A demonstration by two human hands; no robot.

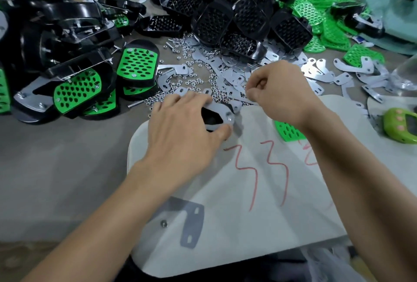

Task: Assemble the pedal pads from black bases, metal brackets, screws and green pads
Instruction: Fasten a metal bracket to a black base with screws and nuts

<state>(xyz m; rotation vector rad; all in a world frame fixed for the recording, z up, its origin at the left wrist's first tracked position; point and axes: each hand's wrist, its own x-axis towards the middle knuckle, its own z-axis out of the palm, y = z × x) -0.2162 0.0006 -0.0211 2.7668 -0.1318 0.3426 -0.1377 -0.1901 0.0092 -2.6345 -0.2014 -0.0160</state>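
Fingers and thumb of the left hand (182,128) curl round a black base (208,120) with a metal bracket (217,110) on it, at the far edge of the white board (248,191). Right hand (279,92) hangs just beside, above loose nuts (200,81) — fingers curled, thumb to forefinger; whether they pinch anything cannot be told.

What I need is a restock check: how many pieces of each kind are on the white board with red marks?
loose metal bracket: 1
loose nut: 1
green pad, partly under the right forearm: 1
black base with bracket, gripped by the left hand: 1
total: 4
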